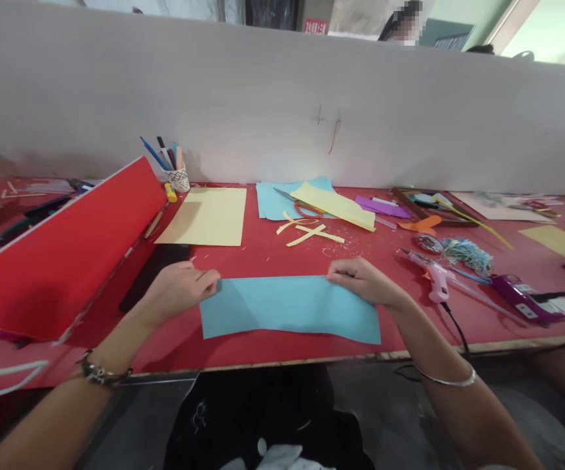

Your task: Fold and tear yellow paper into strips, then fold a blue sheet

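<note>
A wide strip of light blue paper point(282, 303) stretches between my two hands, above the front part of the red table point(258, 261). My left hand point(184, 287) pinches its upper left corner. With fingers curled, my right hand point(358, 277) grips the upper edge toward the right end. The paper's lower edge is slightly wavy. Beyond it lie thin yellow paper strips point(306, 235), two of them crossed. Behind those, scissors with orange handles point(306, 209) are partly covered by a folded yellow sheet point(334, 203), on top of more blue sheets point(270, 201).
On the left a large red board point(77, 254) leans at a slant, near a cup of pens point(179, 179) and a yellow sheet point(209, 215). To the right are a pink glue gun point(439, 281) with its cord, a purple power box point(527, 297) and a tray point(410, 205).
</note>
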Demonstrator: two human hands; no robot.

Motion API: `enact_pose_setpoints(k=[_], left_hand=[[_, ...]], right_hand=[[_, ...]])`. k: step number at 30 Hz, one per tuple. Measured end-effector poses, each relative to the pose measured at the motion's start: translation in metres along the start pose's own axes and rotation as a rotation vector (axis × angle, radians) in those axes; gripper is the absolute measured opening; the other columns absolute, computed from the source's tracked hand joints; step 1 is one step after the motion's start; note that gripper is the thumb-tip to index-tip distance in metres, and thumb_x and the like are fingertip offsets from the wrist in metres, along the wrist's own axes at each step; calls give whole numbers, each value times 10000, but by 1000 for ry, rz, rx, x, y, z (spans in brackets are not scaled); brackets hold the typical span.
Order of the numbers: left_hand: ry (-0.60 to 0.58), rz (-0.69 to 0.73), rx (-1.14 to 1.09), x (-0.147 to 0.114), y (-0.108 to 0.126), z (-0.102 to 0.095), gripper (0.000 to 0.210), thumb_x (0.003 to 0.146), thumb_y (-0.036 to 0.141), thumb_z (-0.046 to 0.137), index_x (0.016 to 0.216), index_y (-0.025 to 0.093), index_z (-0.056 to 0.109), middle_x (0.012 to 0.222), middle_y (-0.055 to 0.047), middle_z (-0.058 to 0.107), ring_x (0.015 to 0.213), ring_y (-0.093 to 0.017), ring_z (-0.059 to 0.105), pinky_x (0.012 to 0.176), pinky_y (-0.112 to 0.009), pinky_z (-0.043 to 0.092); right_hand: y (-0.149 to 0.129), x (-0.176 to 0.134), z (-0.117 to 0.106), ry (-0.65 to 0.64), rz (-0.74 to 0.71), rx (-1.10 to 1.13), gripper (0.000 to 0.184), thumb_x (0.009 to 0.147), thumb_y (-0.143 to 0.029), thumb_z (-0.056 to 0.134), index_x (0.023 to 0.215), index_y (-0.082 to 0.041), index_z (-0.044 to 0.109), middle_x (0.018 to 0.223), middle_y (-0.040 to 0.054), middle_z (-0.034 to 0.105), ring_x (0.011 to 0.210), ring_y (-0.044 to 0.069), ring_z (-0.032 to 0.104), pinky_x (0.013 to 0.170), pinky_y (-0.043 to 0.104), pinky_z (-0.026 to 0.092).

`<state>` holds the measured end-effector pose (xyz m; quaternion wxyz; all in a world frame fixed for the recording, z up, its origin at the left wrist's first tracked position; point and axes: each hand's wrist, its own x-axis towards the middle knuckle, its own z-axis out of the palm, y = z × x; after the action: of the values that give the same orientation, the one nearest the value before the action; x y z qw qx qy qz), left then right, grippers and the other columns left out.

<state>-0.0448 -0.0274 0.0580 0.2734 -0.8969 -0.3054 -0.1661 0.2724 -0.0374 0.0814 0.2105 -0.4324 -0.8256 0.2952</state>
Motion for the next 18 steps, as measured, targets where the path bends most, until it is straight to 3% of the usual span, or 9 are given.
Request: enact_pose_setpoints(k=[5,7,10,13,15,18], left_hand=[[7,-131,140,-23,-16,2,370,815,157,283,494,205,461,329,37,419,341,-100,384,404,-235,263],[35,-240,92,-20,-13,-1,349,816,158,282,545,201,497,388,21,497,389,-113,452,427,-234,314],[14,-335,-186,1,5,-7,290,845,237,271,819,185,555,751,-24,650,693,-132,582,614,-238,423],[-73,-228,-405,32,28,-7,384,842,383,307,1098,147,469,1070,-76,580,981,-167,513,786,-284,406],[-116,-187,-465,47,37,-4,386,835,417,329,1051,155,514,1000,-57,614,926,-169,532,846,-325,364],[-180,-174,-511,55,40,1,400,865,383,274,768,193,611,640,19,645,588,-114,535,750,-296,382]], right_hand=[[11,-11,-9,4,16,-32,295,792,-355,397,579,-159,454,521,-39,420,479,70,388,457,181,290],[10,-11,-7,-16,-5,-61,295,806,-350,386,603,-158,481,534,-30,459,493,77,418,477,185,309],[3,-6,2,-42,-87,-136,301,835,-333,359,655,-162,528,597,-9,547,541,91,466,563,208,349],[-6,4,10,-14,-188,-221,308,855,-327,334,706,-175,558,661,-2,605,572,101,485,660,243,359],[-9,7,9,5,-234,-260,311,860,-324,327,726,-183,570,683,0,624,585,106,500,680,252,361],[-9,6,2,54,-255,-359,302,858,-282,330,730,-186,585,702,8,639,616,114,530,681,255,369]])
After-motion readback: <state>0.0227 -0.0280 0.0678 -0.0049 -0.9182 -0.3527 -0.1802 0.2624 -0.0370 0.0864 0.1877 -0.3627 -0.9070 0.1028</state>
